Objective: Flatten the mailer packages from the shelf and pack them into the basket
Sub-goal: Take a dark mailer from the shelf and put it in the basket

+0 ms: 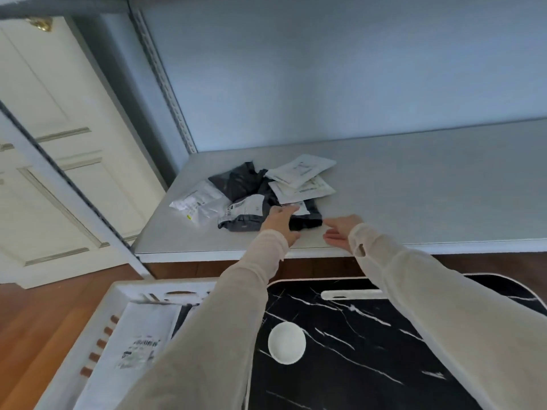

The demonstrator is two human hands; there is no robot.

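Lying under left hand [280, 223], dark mailer [309, 221], seemingly touching

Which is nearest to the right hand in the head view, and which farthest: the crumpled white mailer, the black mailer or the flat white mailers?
1. Black mailer, just left of the right hand.
2. Flat white mailers, behind the black one.
3. Crumpled white mailer, at the pile's far left end.

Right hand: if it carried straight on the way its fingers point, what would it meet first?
The right hand would most likely meet the right end of the black mailer, just beyond its fingertips; depth is unclear.
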